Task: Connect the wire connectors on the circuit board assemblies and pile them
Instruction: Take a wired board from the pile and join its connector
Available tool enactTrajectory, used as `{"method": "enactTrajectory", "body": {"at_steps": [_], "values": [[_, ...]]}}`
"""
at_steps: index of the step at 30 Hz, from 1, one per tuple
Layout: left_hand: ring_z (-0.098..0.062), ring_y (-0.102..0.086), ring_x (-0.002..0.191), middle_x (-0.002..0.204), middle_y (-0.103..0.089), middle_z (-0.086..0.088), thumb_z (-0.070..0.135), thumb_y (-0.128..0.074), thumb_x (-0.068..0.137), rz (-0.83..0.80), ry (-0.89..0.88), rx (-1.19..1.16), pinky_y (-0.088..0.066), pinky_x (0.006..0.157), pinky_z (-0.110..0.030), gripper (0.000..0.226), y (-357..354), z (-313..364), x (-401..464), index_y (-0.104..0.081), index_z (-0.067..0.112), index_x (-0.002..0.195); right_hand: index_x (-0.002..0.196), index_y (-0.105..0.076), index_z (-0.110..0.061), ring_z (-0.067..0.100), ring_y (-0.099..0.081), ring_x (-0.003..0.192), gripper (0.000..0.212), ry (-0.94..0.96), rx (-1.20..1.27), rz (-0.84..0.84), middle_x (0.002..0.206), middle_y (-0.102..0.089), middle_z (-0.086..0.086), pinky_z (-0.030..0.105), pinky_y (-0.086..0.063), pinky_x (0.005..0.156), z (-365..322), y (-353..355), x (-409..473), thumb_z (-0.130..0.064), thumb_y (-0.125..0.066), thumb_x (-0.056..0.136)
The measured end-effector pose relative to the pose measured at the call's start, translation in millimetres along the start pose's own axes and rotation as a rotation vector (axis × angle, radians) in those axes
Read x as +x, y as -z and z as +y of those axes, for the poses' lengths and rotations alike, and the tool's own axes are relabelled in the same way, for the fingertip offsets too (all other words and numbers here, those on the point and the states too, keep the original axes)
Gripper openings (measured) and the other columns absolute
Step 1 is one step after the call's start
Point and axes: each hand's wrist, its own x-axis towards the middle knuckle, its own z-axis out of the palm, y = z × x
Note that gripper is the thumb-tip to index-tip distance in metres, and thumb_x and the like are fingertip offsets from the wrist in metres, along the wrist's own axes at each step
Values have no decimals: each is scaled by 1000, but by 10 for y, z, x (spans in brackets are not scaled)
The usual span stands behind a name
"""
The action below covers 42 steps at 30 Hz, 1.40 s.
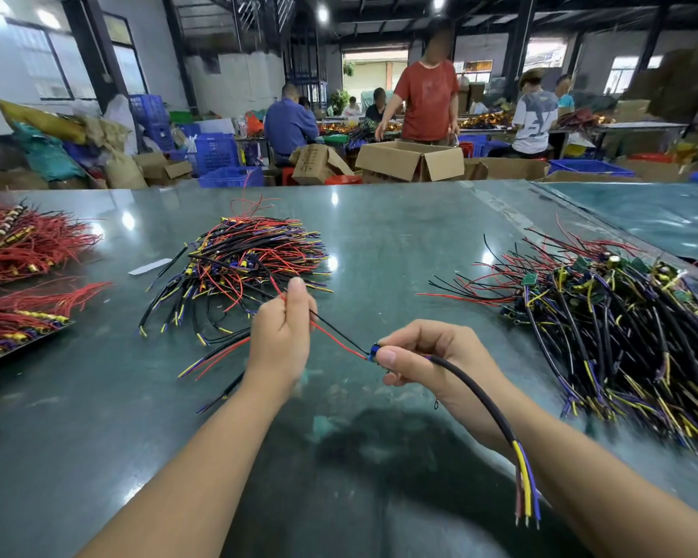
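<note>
View from above a glossy green table [379, 243] in a busy workshop. Two bare forearms reach in from the near edge. The left hand [281, 336], at center, has its grip closed around a thin red wire [337, 345] and a thin black wire [339, 334], thumb up and pressing them against the curled fingers. Both wires run taut, down and right, to a small blue connector [373, 352]. The right hand [424, 354] pinches that connector btwn thumb and fingers, held just above the table. A thick black cable [476, 396] leaves the connector, arcs over the right wrist and hangs toward the near right, ending in bare yellow, blue and red leads.

Far center, just beyond the left hand: a tangled wire pile [250, 259], black, red, yellow, w/ a few strays trailing near the left forearm. Right side: a bigger heap of cables w/ green circuit boards [605, 316], running to the table's right edge. Far left edge: bundles of red wires [29, 243]. Open table btwn the piles and along the near edge, both sides of the arms.

Beyond the far edge: cardboard boxes [412, 161], blue crates [230, 177], several people at other benches.
</note>
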Motion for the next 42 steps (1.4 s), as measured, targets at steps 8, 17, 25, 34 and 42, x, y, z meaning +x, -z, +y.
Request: {"method": "enactTrajectory", "body": {"at_steps": [8, 17, 25, 34, 42], "values": [[-8, -34, 39, 38, -38, 8, 43, -29, 97, 195, 91, -159, -27, 46, -26, 57, -8, -82, 72, -50, 21, 48, 75, -70, -11, 14, -64, 59, 16, 7, 14, -35, 65, -67, 6, 20, -50, 59, 19, -11, -4, -23, -73, 66], [-4, -28, 32, 34, -34, 7, 35, -28, 103, 258, 240, -404, -23, 38, -14, 68, -36, -144, 119, -52, 23, 40, 79, -70, -8, 17, -63, 63, 19, -9, -22, -75, 67, -67, 8, 24, -53, 64, 52, -6, -1, -24, -73, 68], [-7, -31, 36, 36, -36, 8, 37, -29, 102, 298, 269, -356, -25, 46, -24, 67, -79, -143, 120, -52, 23, 41, 78, -70, -11, 16, -67, 64, 19, -27, -26, -134, 68, -69, 3, 26, -55, 68, 38, -63, 7, -25, -74, 66], [-10, -34, 40, 44, -43, 1, 69, -46, 68, -342, 355, -487, -25, 44, -20, 56, -19, 164, -35, -67, 17, 64, 77, -69, -5, 12, -63, 56, 3, -9, 20, 106, 62, -66, -1, 20, -51, 58, 48, 18, 67, -4, -72, 78], [-6, -39, 46, 49, -47, 6, 43, -49, 90, -538, 68, -122, -32, 50, -17, 41, -126, 151, -183, -52, 19, 57, 76, -69, -7, 11, -63, 56, 5, 16, -14, 111, 63, -69, 0, 18, -50, 57, 119, 7, 82, -7, -74, 77]]}}
